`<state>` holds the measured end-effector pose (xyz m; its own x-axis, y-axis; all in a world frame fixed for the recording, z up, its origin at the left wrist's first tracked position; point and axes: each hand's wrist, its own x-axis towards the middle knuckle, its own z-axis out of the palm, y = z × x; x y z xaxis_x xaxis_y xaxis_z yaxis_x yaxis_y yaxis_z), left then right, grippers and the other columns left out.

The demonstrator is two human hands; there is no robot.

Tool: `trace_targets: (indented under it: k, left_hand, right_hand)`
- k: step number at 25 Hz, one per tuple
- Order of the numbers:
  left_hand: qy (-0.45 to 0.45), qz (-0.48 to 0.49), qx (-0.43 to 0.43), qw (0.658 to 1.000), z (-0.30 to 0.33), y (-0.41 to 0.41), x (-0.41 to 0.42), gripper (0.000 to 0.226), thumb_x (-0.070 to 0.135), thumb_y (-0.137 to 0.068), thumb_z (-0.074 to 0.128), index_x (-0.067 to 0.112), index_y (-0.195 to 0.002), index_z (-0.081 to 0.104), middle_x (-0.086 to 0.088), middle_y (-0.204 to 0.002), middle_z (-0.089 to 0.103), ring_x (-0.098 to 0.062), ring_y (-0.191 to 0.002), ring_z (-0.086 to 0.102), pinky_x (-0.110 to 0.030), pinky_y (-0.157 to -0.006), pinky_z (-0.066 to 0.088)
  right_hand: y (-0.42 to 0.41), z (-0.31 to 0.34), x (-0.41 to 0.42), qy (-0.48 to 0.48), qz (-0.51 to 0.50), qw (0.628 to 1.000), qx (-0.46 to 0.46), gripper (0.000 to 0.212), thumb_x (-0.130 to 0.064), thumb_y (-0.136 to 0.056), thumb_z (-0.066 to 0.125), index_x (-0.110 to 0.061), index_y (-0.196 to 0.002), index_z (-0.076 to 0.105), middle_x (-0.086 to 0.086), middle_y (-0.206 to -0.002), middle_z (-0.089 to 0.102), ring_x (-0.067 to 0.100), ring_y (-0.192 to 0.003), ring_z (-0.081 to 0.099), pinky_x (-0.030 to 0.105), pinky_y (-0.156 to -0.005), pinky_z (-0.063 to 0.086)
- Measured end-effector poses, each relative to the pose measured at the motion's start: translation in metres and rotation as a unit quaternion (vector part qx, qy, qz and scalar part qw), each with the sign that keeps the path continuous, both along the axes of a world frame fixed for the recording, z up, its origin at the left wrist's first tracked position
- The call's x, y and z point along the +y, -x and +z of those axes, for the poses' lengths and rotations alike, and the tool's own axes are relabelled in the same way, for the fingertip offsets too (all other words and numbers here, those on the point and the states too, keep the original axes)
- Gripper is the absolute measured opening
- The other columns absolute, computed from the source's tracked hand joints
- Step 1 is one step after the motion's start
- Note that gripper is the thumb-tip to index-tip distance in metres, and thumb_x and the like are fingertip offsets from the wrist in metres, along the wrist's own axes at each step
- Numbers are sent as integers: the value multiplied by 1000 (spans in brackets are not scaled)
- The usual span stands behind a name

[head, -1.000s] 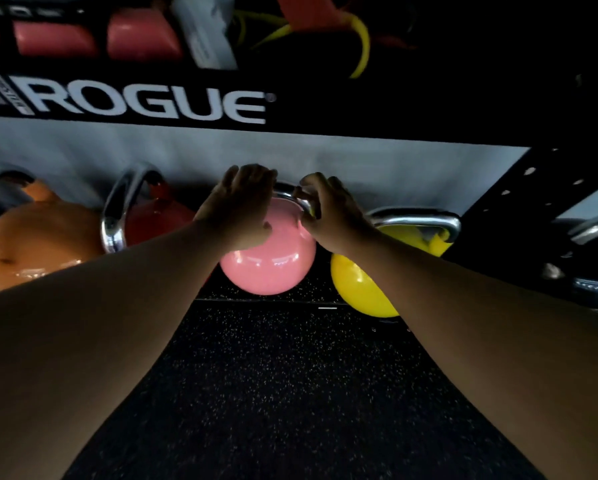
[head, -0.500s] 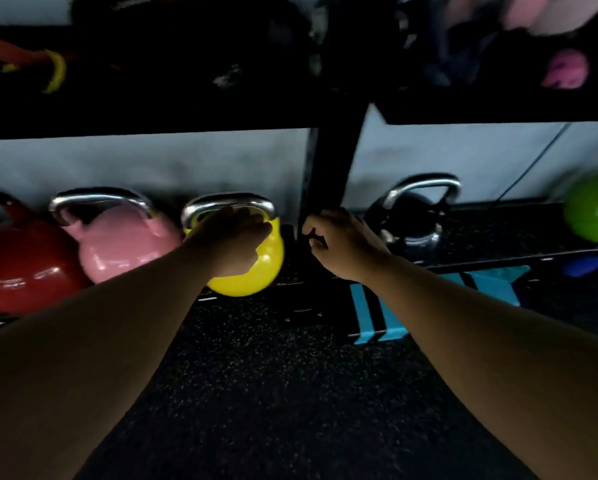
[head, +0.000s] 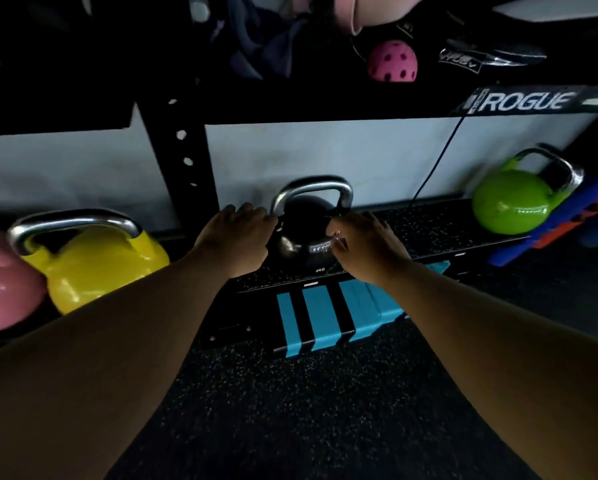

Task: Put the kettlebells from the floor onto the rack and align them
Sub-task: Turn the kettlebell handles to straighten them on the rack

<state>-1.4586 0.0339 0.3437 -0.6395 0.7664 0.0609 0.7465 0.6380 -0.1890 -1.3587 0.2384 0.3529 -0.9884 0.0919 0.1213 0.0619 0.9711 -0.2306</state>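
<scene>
A small black kettlebell [head: 302,239] marked 4KG stands upright on the low rack shelf [head: 446,226], its steel handle up. My left hand [head: 236,237] presses against its left side with fingers stretched forward. My right hand [head: 363,244] cups its right side with fingers curled. To the left, past the rack's upright post [head: 183,161], a yellow kettlebell [head: 96,268] and a pink kettlebell [head: 3,282] sit side by side. A green kettlebell [head: 512,202] rests tilted at the shelf's far right.
A blue block with black stripes [head: 325,317] sticks out from under the shelf onto the dark speckled floor. Blue and orange foam pieces [head: 567,230] lean at the right. A pink perforated ball [head: 392,60] and cloth lie on the upper shelf. A thin cable [head: 436,168] hangs down the wall.
My view and both hands shifted right. The left hand left the yellow kettlebell, and both hands came onto the black kettlebell, one on each side.
</scene>
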Motion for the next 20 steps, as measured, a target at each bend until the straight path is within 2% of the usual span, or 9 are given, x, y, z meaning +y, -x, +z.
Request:
trace_targets:
  k: [3, 6, 9, 11, 15, 18, 20]
  left_hand:
    - [-46, 43, -7, 998, -9, 26, 37, 44, 35, -92, 45, 12, -130, 44, -12, -128, 50, -34, -113, 51, -44, -86, 43]
    - [-118, 83, -68, 987, -18, 52, 73, 49, 40, -98, 35, 14, -140, 34, -13, -135, 44, -37, -115, 48, -47, -89, 43]
    - [-179, 118, -129, 968, -36, 65, 106, 48, 44, -99, 30, 19, -140, 31, -13, -132, 45, -37, -114, 49, -45, -83, 42]
    - [-242, 158, -168, 942, -49, 67, 117, 44, 46, -99, 29, 25, -137, 33, -10, -131, 43, -33, -116, 46, -44, -84, 39]
    - [-354, 222, -229, 879, -60, 67, 127, 36, 47, -98, 31, 31, -129, 39, -4, -134, 40, -31, -121, 38, -49, -98, 34]
    - [-370, 234, -238, 867, -56, 70, 129, 33, 44, -99, 29, 30, -125, 43, -3, -135, 38, -30, -123, 35, -51, -100, 35]
    - [-363, 221, -269, 864, -53, 81, 124, 33, 45, -100, 29, 33, -127, 44, -4, -141, 33, -33, -130, 30, -55, -104, 34]
  right_hand:
    - [39, -8, 30, -12, -36, 999, 0, 29, -31, -94, 50, -19, -119, 56, 10, -124, 54, 30, -110, 51, 41, -89, 43]
    - [82, -17, 51, -5, -62, 998, -14, 42, -40, -97, 43, -22, -134, 41, 14, -133, 42, 33, -116, 47, 49, -92, 46]
    - [113, -31, 65, 7, -64, 997, -44, 46, -45, -100, 32, -27, -142, 33, 13, -142, 38, 34, -123, 44, 52, -97, 43]
    - [122, -40, 67, 35, -46, 997, -60, 44, -48, -100, 29, -29, -139, 32, 13, -136, 43, 35, -120, 47, 51, -95, 43]
    - [136, -53, 80, 128, 8, 990, -64, 45, -56, -96, 33, -27, -129, 35, 14, -125, 47, 34, -112, 50, 46, -89, 45]
    - [139, -51, 88, 153, 15, 986, -59, 50, -62, -93, 34, -26, -126, 38, 13, -119, 52, 35, -108, 55, 42, -85, 44]
    - [135, -55, 76, 113, -31, 992, -36, 56, -67, -91, 29, -23, -123, 40, 13, -113, 57, 35, -100, 59, 45, -86, 47]
